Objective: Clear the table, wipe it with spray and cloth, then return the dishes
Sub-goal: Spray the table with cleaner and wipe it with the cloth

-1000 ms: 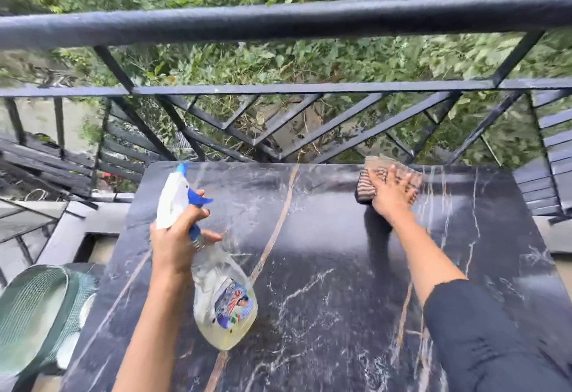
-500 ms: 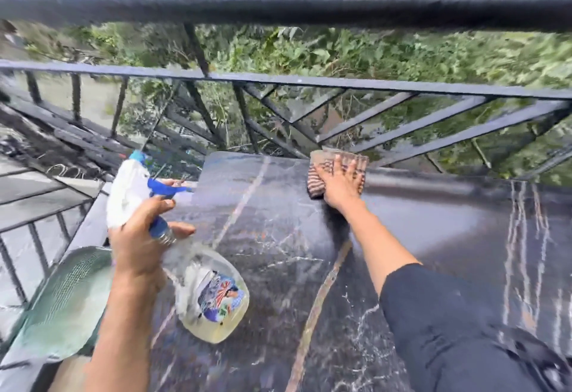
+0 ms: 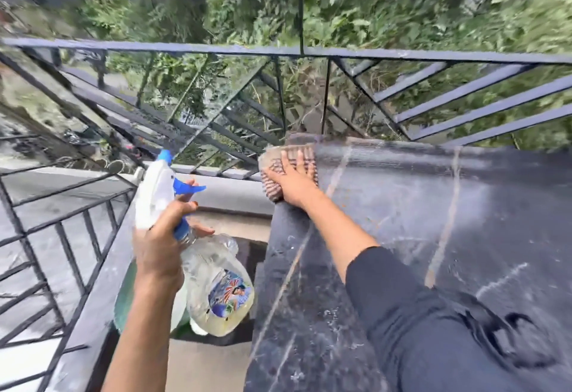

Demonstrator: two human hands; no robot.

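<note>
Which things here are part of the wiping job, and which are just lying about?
In use:
- spray bottle, gripped by the left hand
- striped cloth, pressed flat under the right hand at the table's far left corner
- black marble table

Just there:
- metal railing
- green mesh object, mostly hidden behind the left arm
- foliage beyond the railing

Marble table [image 3: 402, 224] bears a striped, perhaps folded cloth [image 3: 271, 190] at its far-left corner.
</note>
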